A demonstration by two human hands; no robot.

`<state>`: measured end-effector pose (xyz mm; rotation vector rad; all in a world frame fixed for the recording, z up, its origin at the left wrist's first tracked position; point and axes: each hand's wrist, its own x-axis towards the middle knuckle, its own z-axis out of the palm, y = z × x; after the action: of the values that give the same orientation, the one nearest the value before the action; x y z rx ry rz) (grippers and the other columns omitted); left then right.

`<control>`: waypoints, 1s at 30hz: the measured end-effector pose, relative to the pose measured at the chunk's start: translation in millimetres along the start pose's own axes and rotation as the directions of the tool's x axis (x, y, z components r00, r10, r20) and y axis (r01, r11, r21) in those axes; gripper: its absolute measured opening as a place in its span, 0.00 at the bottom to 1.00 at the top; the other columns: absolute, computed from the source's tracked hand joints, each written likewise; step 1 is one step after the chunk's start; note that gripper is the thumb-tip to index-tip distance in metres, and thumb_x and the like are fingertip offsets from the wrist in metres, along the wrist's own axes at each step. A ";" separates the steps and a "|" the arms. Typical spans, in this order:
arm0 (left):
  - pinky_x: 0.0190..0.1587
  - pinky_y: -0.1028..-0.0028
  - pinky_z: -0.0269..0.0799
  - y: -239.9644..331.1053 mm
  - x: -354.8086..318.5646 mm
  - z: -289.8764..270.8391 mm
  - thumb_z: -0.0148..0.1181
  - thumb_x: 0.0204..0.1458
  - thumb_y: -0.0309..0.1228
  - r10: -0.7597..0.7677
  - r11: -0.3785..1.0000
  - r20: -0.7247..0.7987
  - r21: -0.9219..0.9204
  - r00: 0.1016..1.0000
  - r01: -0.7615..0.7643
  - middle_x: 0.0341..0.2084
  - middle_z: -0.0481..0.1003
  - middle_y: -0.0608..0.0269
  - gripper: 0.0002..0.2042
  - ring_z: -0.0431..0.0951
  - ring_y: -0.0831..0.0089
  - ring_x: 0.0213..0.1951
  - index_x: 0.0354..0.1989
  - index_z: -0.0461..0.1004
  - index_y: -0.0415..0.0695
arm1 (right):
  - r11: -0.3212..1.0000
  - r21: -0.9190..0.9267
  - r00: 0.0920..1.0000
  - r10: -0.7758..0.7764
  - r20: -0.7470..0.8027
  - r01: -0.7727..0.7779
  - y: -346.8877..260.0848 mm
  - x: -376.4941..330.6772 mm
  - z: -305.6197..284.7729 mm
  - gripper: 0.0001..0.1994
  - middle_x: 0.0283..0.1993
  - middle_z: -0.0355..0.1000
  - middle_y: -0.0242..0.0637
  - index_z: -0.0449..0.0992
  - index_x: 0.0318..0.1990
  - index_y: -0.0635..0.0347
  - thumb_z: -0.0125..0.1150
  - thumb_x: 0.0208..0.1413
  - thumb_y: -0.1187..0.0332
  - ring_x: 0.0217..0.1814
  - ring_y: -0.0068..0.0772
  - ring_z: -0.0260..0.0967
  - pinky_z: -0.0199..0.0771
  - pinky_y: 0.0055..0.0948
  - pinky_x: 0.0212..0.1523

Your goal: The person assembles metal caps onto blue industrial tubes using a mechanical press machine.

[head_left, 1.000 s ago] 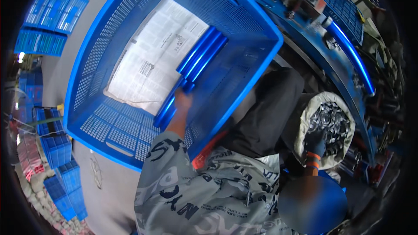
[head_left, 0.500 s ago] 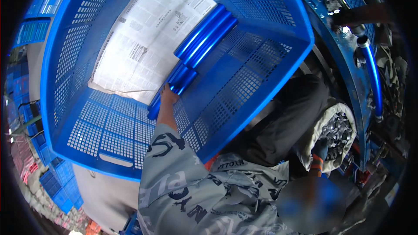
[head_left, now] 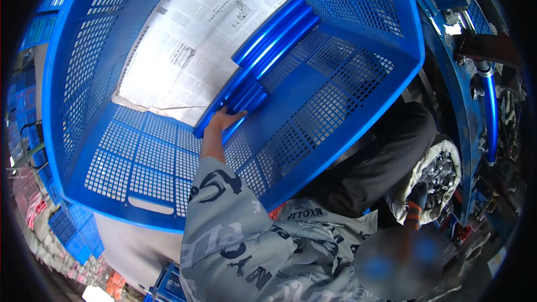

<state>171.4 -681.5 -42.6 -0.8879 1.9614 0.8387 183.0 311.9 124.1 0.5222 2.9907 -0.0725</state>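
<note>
Several glossy blue tubes (head_left: 271, 36) lie side by side in a big blue perforated crate (head_left: 140, 162), partly on a sheet of newspaper (head_left: 190, 50). My left hand (head_left: 224, 120) reaches into the crate and lies on the near ends of the tubes, fingers curled over the nearest one. My right hand (head_left: 415, 201), in a dark glove with an orange cuff, is down at the lower right inside a white sack of small shiny metal pieces (head_left: 442, 170). Its fingers are hidden among the pieces.
A blue machine frame with a curved blue bar (head_left: 491, 117) runs down the right edge. Stacks of smaller blue crates (head_left: 72, 235) stand on the floor at the lower left. My patterned grey sleeve fills the lower middle.
The view has dropped closer over the crate, which now fills the frame. My left hand stays at the near ends of the tubes. My right hand remains in the sack.
</note>
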 end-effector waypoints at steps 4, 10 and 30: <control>0.81 0.56 0.68 -23.9 -20.7 -38.0 0.63 0.57 0.81 -0.034 0.991 0.102 0.131 0.994 0.021 0.79 0.69 0.30 0.65 0.71 0.38 0.80 0.84 0.63 0.27 | 0.998 0.015 0.997 -0.055 0.055 0.054 -19.1 3.5 26.7 0.22 0.65 0.83 0.67 0.80 0.65 0.79 0.53 0.84 0.63 0.70 0.64 0.80 0.79 0.47 0.72; 0.85 0.52 0.60 10.1 -107.5 -3.0 0.76 0.55 0.70 0.185 0.948 0.107 -0.282 0.977 -0.148 0.85 0.60 0.32 0.66 0.64 0.41 0.84 0.90 0.51 0.34 | 0.964 0.085 0.964 -0.242 -0.107 0.252 15.8 5.8 20.3 0.17 0.42 0.82 0.58 0.80 0.45 0.71 0.60 0.77 0.61 0.48 0.58 0.81 0.79 0.49 0.54; 0.76 0.49 0.74 524.3 -508.4 32.2 0.84 0.35 0.39 0.984 0.165 -0.008 0.434 0.179 -0.886 0.71 0.75 0.35 0.68 0.77 0.41 0.73 0.89 0.51 0.38 | -0.833 0.553 0.955 0.146 0.260 -0.024 -22.8 -46.1 -127.1 0.26 0.66 0.82 0.47 0.79 0.68 0.56 0.72 0.71 0.51 0.67 0.57 0.84 0.90 0.61 0.60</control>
<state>-25.8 -235.3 501.9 0.7374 2.8037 0.9755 206.4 283.2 256.2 0.8676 0.8396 -3.2794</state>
